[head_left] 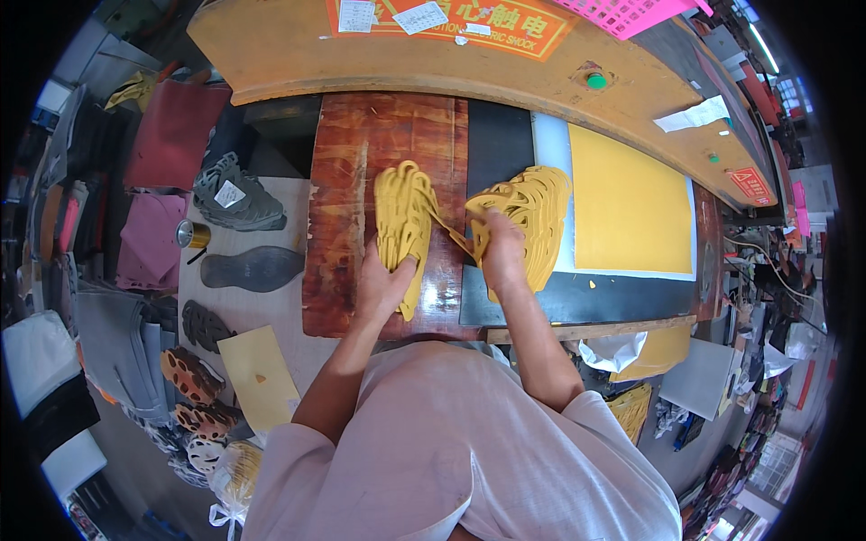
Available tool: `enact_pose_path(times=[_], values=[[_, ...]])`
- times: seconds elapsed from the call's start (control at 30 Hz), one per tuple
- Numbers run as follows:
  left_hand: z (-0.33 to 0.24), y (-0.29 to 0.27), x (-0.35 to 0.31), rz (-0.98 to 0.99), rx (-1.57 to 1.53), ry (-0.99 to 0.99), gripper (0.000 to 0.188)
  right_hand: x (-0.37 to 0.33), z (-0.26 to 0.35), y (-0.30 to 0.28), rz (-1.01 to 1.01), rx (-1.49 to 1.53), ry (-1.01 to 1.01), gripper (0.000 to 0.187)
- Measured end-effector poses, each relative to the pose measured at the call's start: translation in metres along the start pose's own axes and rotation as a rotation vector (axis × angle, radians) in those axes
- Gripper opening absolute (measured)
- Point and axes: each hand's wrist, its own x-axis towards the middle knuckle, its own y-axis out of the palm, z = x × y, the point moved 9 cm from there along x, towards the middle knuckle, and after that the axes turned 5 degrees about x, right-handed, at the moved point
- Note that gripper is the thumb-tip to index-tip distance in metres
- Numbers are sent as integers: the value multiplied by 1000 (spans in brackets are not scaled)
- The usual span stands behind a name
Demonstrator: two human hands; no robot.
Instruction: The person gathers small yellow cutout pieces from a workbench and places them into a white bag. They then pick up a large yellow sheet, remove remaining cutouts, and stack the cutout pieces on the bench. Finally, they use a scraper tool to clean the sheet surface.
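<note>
My left hand [386, 283] is closed around a bundle of yellow cut-out pieces [402, 207] with openwork strips, held above the reddish-brown board [347, 189]. To its right, my right hand [505, 252] grips another thick stack of yellow cut-out pieces [539, 212], above the black mat [501, 144]. A loose yellow strip [448, 227] stretches across the gap between the two bundles. The undersides of both bundles, and some of my fingertips, are hidden.
A yellow sheet [631, 198] lies on a white one at the right. An orange-brown machine beam [505, 72] with a green button [596, 81] spans the far side. At the left are dark cut-out pieces [239, 194], a black sole shape [253, 269] and a gold-coloured cup [193, 234].
</note>
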Motion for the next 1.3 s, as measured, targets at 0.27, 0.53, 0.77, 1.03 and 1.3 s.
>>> enact_pose_path(times=[0.27,0.53,0.77,1.03,1.3], values=[[-12,8,-11,62,-72,-27,57,-15,6,19,101,289,146,40],[-40,35,-1,234,-80,217,82,2,-17,50,265,-210,97,58],[-64,55,1,150,169,347,84,-14,19,70,394,-795,-58,68],[-54,39,-1,198,85,222,65,-24,5,44,426,-682,268,64],[-61,35,-10,240,28,380,58,-19,4,47,466,-880,26,80]])
